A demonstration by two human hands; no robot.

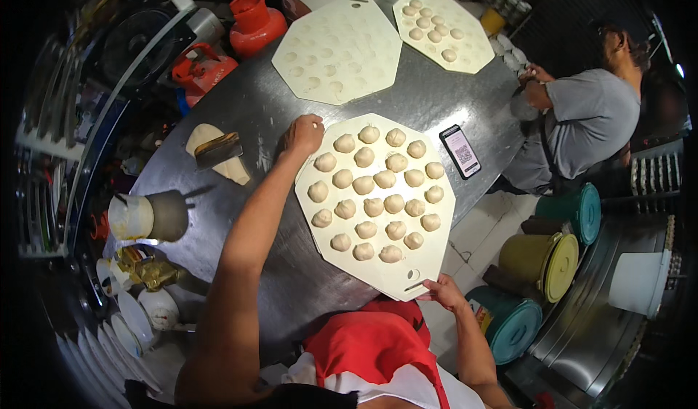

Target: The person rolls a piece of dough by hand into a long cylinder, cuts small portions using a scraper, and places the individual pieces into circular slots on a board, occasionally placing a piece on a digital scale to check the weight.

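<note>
A cream-coloured, many-sided board [389, 278] lies on the metal table in front of me, its slotted end reaching past the near edge. Several pleated dough buns [384, 179] sit on it in loose rows. My left hand [304, 135] is closed at the board's far left edge, its fingertips partly hidden. At the near right corner, beside the slot, my right hand [445, 293] grips the board with the thumb on top. Left of my left forearm, a metal dough scraper [218, 151] rests across a flat piece of dough [234, 170].
A phone [460, 151] lies right of the board. Farther back are a second board [338, 49] and a third board [465, 45] with dough balls. A person in grey [592, 118] works at the right. Lidded buckets [534, 260] stand on the floor; red gas cylinders [258, 27] stand back left.
</note>
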